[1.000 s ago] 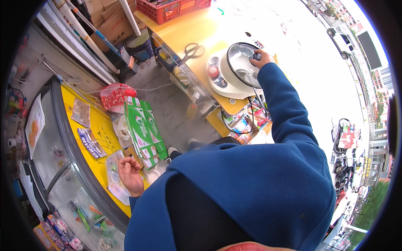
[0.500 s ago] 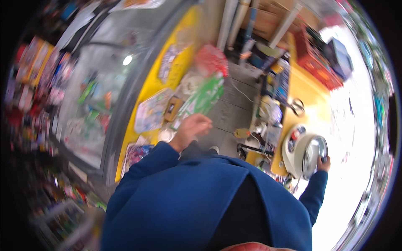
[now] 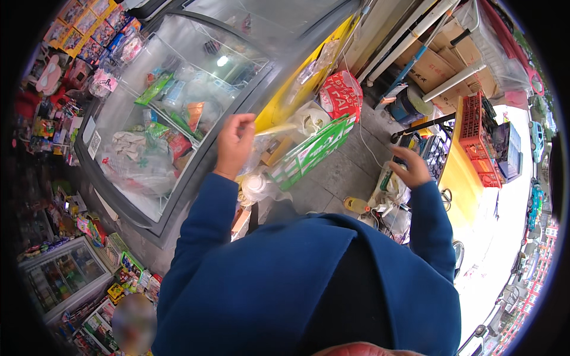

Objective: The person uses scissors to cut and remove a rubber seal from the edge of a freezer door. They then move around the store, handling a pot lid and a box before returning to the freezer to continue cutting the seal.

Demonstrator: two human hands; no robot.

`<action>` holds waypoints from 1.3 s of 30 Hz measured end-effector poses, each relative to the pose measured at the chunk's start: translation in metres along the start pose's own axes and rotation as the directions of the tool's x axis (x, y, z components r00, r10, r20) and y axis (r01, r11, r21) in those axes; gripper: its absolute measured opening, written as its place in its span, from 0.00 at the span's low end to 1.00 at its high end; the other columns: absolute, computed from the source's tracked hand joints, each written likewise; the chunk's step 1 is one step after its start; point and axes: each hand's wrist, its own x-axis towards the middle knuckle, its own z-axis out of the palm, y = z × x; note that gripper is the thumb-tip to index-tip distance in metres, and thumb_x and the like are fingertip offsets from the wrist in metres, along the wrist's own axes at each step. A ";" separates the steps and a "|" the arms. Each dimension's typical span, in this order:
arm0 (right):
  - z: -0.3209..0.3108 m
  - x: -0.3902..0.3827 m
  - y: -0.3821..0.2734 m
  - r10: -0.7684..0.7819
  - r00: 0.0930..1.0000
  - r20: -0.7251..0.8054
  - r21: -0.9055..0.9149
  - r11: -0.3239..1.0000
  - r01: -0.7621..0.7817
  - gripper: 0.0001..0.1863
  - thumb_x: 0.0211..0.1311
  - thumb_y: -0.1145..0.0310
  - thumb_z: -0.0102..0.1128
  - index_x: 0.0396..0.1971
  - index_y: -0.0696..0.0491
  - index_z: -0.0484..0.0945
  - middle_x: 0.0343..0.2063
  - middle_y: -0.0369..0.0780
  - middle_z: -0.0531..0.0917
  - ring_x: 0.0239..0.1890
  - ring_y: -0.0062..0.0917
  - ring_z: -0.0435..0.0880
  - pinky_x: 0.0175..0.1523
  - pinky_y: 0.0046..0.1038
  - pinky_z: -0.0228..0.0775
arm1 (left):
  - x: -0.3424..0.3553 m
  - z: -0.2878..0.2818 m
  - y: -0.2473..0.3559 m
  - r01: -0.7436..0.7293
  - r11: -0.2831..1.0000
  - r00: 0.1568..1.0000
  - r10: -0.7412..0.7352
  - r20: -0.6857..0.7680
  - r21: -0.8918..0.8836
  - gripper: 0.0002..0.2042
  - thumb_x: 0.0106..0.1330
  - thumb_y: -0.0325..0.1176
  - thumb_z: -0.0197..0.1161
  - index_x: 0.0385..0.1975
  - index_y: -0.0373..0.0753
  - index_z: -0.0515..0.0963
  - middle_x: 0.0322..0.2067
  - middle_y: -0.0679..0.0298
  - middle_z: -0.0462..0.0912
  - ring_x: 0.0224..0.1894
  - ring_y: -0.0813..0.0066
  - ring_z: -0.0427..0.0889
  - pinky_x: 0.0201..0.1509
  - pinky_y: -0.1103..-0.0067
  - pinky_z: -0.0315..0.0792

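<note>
My left hand (image 3: 236, 145) is raised beside the grey rim of the chest freezer (image 3: 172, 124), fingers curled on a thin, pale, translucent item (image 3: 274, 129), blurred. Below and right of it lie green-and-white flattened cartons (image 3: 314, 151), a white round container (image 3: 255, 184) and a red plastic bag (image 3: 339, 95). My right hand (image 3: 409, 166) is open, thumb and forefinger apart, holding nothing, near the plastic bags and clutter beside the yellow table (image 3: 457, 166).
Packaged goods (image 3: 71, 225) crowd the left side. Cardboard (image 3: 439, 65), poles (image 3: 405, 41) and a bucket (image 3: 411, 110) stand at the back. A red crate (image 3: 475, 136) sits on the table. A yellow bottle (image 3: 356, 205) and a white cable lie on the grey floor (image 3: 332, 196).
My view has swung toward the freezer. My right hand has let go of the knob on the round appliance's lid. My left hand has risen to the freezer edge, now holding the pale item.
</note>
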 end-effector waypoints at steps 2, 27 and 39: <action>0.031 0.060 -0.038 -0.249 0.968 0.014 -0.055 0.967 0.250 0.23 0.52 0.64 0.63 0.50 0.53 0.74 0.47 0.47 0.76 0.51 0.40 0.74 0.56 0.35 0.66 | 0.011 -0.020 -0.004 -0.105 0.982 0.990 0.117 -0.072 0.155 0.07 0.59 0.26 0.59 0.37 0.35 0.76 0.37 0.59 0.78 0.40 0.69 0.78 0.44 0.77 0.70; 0.069 0.395 -0.112 -0.551 0.832 -0.056 -0.168 0.827 0.537 0.26 0.47 0.78 0.51 0.51 0.49 0.74 0.38 0.42 0.82 0.41 0.38 0.79 0.51 0.35 0.69 | 0.001 -0.027 -0.039 -0.051 0.653 0.928 0.310 -0.206 0.755 0.08 0.48 0.20 0.60 0.29 0.39 0.76 0.34 0.60 0.79 0.43 0.60 0.79 0.46 0.69 0.70; 0.061 0.195 -0.016 -0.239 0.942 0.237 0.039 0.971 0.237 0.33 0.45 0.68 0.62 0.57 0.44 0.69 0.45 0.44 0.79 0.49 0.39 0.75 0.55 0.37 0.66 | -0.004 -0.035 -0.058 -0.183 0.667 0.942 0.328 -0.064 0.723 0.05 0.59 0.22 0.56 0.32 0.31 0.78 0.38 0.55 0.78 0.45 0.57 0.76 0.56 0.66 0.67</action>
